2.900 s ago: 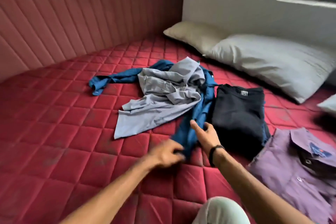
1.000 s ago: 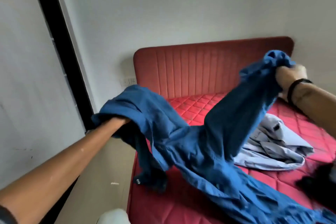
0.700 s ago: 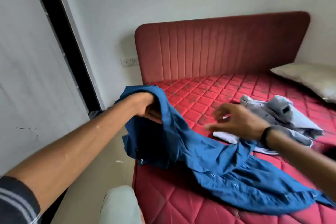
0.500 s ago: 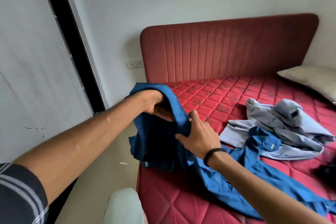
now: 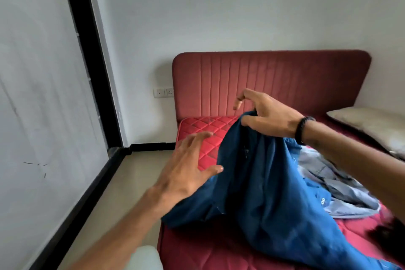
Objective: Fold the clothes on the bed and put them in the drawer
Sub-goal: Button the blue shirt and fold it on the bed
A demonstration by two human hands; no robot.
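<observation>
Red bed [image 5: 197, 126], blue shirt [image 5: 263, 182] under right hand [image 5: 269, 114]

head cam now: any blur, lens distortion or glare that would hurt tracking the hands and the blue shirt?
Head view: light is soft and even, no glare. Wide-angle bending shows on the black door frame. Left hand is slightly smeared at the fingertips; right hand, pinching the blue shirt, is fairly sharp. Motion blur is worst at lower right, where a dark item is unreadable and the grey shirt is soft.
</observation>
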